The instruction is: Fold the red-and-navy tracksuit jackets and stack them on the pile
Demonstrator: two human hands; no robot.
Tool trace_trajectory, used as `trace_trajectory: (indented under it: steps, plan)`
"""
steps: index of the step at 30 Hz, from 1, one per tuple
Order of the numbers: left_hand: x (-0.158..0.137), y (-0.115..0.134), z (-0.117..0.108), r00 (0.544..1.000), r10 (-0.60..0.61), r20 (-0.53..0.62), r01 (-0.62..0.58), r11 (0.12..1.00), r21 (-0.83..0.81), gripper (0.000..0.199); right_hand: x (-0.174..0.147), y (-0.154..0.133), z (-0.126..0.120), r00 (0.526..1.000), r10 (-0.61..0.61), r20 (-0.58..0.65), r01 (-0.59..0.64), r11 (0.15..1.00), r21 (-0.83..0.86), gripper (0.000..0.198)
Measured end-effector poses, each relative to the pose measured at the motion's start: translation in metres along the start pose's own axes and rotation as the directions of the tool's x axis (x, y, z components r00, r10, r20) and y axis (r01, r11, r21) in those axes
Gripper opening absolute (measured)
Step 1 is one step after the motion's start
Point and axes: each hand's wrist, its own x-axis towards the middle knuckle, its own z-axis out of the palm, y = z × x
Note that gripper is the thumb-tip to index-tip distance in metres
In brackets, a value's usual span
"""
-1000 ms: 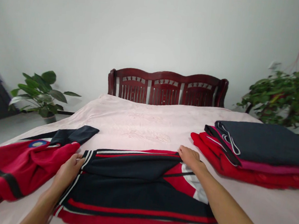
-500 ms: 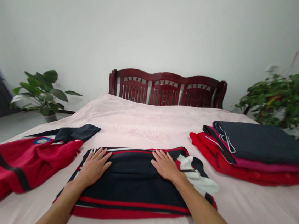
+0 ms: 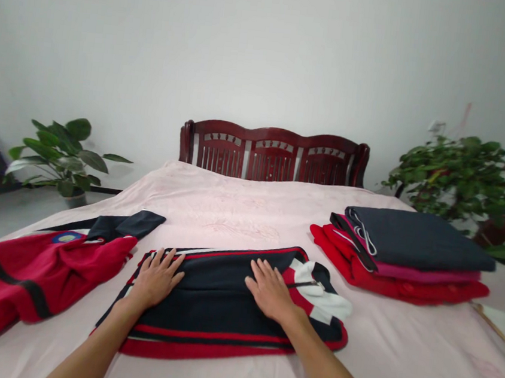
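A folded jacket (image 3: 217,305), dark navy with red and white trim, lies flat on the bed before me. Its white collar and a zipper show at the right end. My left hand (image 3: 157,276) rests flat on the jacket's left part, fingers spread. On the right part, short of the collar, my right hand (image 3: 271,288) lies palm down with its fingers stretched out. Neither hand grips the cloth. To the left lies a rumpled red garment (image 3: 72,272) with a dark stripe, navy parts and a round blue badge.
A stack of folded clothes (image 3: 418,239), dark on top with magenta and red below, sits at the right. Pink bedding (image 3: 236,208) covers the bed. Beyond it stands a dark red wooden headboard (image 3: 274,149). Potted plants (image 3: 69,155) flank the bed.
My view has turned slightly to the right. My right hand has shifted a little left over the jacket, showing more of its collar end. My left hand stays flat at the left end.
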Motion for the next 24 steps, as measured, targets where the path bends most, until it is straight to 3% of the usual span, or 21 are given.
trace_trajectory:
  steps: [2, 8, 15, 21, 24]
  plan:
    - [0.0, 0.0, 0.0, 1.0, 0.004, -0.002, -0.004, 1.0, -0.01, 0.053, -0.013, -0.001, 0.006, 1.0, -0.026, -0.01, 0.026, 1.0, -0.003, 0.066]
    - [0.0, 0.001, -0.002, 1.0, -0.023, 0.003, 0.024, 0.999, -0.025, 0.052, -0.037, 0.021, 0.011, 0.992, 0.067, -0.103, -0.075, 0.994, -0.077, 0.065]
    - [-0.003, 0.008, -0.007, 0.999, -0.01, -0.042, 0.012, 0.999, 0.04, 0.049, -0.064, 0.024, 0.01, 0.98, 0.122, -0.16, -0.137, 0.987, -0.082, 0.061]
    - [-0.004, 0.012, -0.004, 0.998, -0.016, -0.058, 0.017, 1.0, 0.019, 0.047, -0.079, 0.035, -0.002, 0.976, 0.111, -0.187, -0.095, 0.991, 0.091, 0.049]
    - [-0.002, 0.012, 0.002, 0.996, -0.043, -0.072, 0.043, 0.999, -0.013, 0.046, -0.079, 0.06, -0.017, 0.937, 0.195, -0.289, -0.122, 0.96, 0.252, 0.044]
